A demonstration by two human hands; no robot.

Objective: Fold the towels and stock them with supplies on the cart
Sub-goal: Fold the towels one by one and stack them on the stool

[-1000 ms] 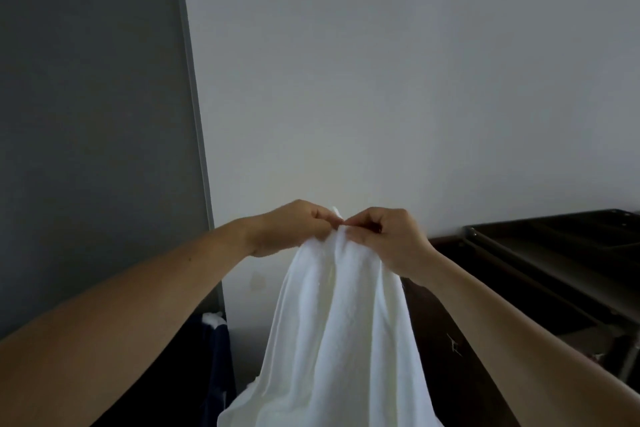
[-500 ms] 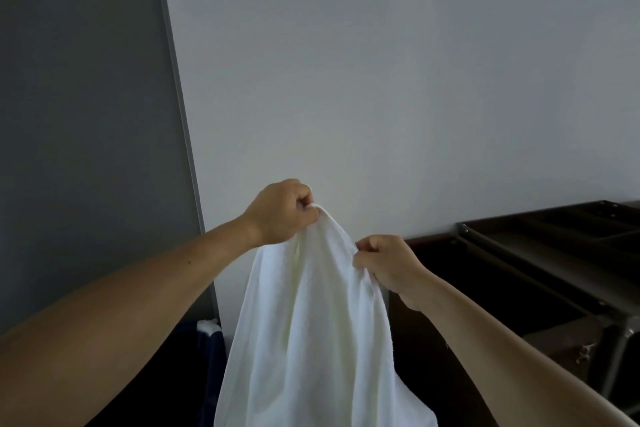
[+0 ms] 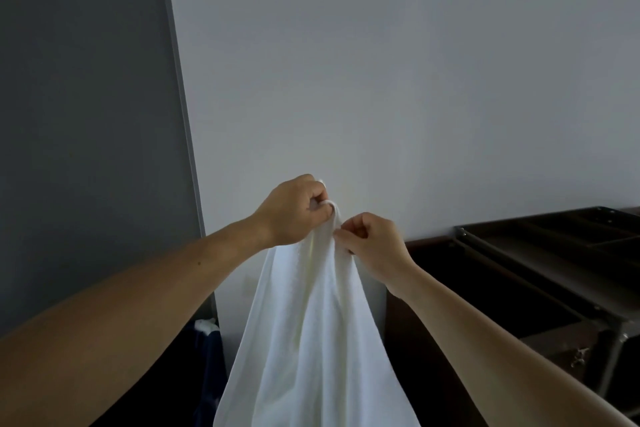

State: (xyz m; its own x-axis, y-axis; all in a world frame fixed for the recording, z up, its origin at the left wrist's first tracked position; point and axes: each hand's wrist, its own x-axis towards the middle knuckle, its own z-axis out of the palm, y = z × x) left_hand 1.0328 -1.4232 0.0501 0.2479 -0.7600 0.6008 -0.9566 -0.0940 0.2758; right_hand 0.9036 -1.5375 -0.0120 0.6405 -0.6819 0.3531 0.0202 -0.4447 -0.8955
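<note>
Hanging from both hands in the head view, a white towel (image 3: 311, 340) is drooping in long folds down the middle of the picture, its lower end running out of frame. The left hand (image 3: 294, 211) is clenching the topmost bunch of cloth, its grip fully curled round a bit of edge that is poking out above the knuckles. The right hand (image 3: 372, 243) is sitting just beside and slightly below it, its grip pinching the neighbouring edge between thumb and bent fingers. The two hands are nearly touching, in front of a pale wall (image 3: 381, 80). To the right a dark cart (image 3: 519, 248) is standing, its top tray showing compartments; what they hold cannot be made out.

Judging from this, the person is working on the folding step, sorting out the towel's top edge, and the stocking is not yet begun. The next move is probably calling for the hands to draw apart along that edge until the cloth is hanging flat with corners matched, before any fold is made.
</note>
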